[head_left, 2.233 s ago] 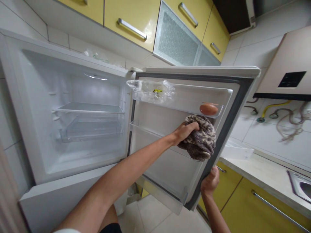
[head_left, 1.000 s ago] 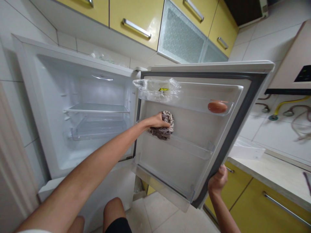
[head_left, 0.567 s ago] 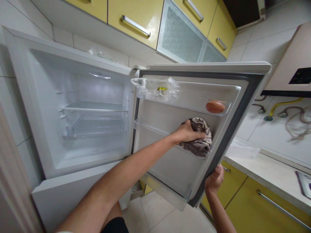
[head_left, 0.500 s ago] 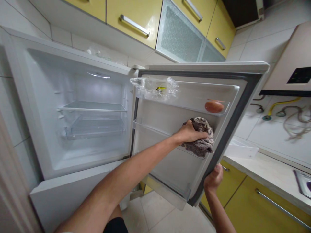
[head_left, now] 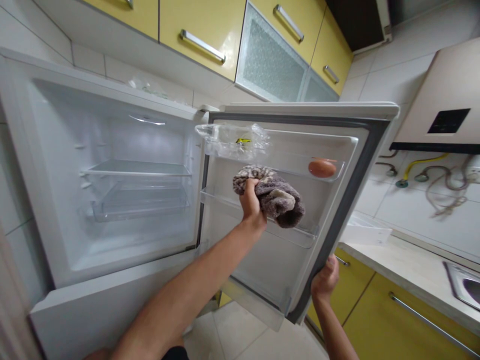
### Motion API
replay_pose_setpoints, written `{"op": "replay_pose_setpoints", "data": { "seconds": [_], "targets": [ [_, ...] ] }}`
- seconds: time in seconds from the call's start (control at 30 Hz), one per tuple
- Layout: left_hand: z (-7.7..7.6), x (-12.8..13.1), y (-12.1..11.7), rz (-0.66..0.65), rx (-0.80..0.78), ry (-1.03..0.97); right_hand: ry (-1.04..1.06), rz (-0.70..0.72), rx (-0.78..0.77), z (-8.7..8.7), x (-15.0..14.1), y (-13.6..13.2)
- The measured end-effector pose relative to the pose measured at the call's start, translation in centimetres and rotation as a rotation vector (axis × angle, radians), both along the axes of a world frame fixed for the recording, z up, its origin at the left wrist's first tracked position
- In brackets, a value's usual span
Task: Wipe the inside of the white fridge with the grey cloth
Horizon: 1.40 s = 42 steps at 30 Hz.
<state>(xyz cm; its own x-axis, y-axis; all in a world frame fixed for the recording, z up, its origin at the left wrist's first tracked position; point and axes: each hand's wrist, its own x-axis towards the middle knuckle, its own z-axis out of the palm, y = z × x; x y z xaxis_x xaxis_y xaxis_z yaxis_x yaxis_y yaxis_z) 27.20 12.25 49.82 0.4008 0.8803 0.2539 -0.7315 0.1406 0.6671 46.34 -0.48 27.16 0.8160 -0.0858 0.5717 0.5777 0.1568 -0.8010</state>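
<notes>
My left hand (head_left: 251,202) is closed round a brown and grey cloth (head_left: 275,197), held against the inner panel of the open fridge door (head_left: 339,200), between the top door shelf and the middle door shelf (head_left: 300,234). My right hand (head_left: 324,280) grips the door's lower outer edge at the dark gasket. A brown egg (head_left: 322,168) sits at the right end of the top door shelf, and a crumpled clear plastic bag (head_left: 232,141) lies at its left end.
The fridge compartment (head_left: 112,175) stands open with a glass shelf and a clear drawer inside. Yellow upper cabinets (head_left: 202,25) hang above. A pale countertop (head_left: 405,270) with yellow lower cabinets and a sink corner (head_left: 465,290) lies right. Hoses hang on the tiled wall.
My left hand has drawn the cloth from the right end of the middle door shelf leftward and up to the panel's middle. My right hand keeps its hold on the door edge.
</notes>
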Motion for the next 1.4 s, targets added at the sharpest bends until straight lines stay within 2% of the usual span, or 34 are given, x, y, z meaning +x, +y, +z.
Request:
{"op": "replay_pose_setpoints", "data": {
  "seconds": [0.07,0.13,0.2,0.23,0.3,0.37,0.47,0.53,0.63,0.83,1.07,1.2,1.3,1.4],
  "targets": [
    [0.0,-1.7,0.4,0.168,-0.044,-0.138,0.004,0.000,0.001,0.1,-0.1,0.0],
    [0.4,-3.6,1.6,0.414,-0.022,-0.227,0.006,0.004,-0.005,0.1,-0.1,0.0],
    [1.3,-5.3,3.6,0.643,0.021,-0.304,0.005,-0.007,-0.013,0.2,0.0,-0.1],
    [1.9,-6.2,4.9,0.717,0.045,-0.328,0.005,-0.015,-0.019,0.2,0.0,-0.1],
    [3.2,-7.6,7.6,0.793,0.101,-0.306,0.009,-0.034,-0.029,0.1,0.1,-0.2],
    [4.5,-8.6,9.9,0.818,0.184,-0.203,0.023,-0.041,-0.042,0.1,0.0,-0.2],
    [5.8,-9.1,11.3,0.831,0.360,-0.040,0.047,-0.042,-0.047,0.0,0.0,-0.2],
    [6.0,-8.9,10.2,0.839,0.495,0.023,0.054,-0.036,-0.040,-0.2,0.0,-0.2],
    [5.5,-8.1,6.5,0.821,0.723,0.107,0.047,-0.034,-0.034,-0.4,0.0,-0.2],
    [4.5,-5.3,-2.1,0.592,1.217,0.333,0.050,-0.049,-0.024,-0.2,-0.9,-0.2],
    [4.7,-0.9,-9.8,0.592,1.818,0.375,0.094,-0.037,-0.009,-0.4,-1.3,-0.1],
    [4.1,2.5,-11.8,0.668,1.962,0.583,0.071,-0.014,0.013,-0.9,-1.0,-0.1],
    [3.8,4.5,-11.9,0.791,1.971,0.660,0.087,-0.008,0.007,-1.0,-1.0,-0.1],
    [3.5,5.3,-12.1,0.865,1.925,0.668,0.077,-0.014,-0.005,-1.0,-0.8,-0.1]
  ]
}}
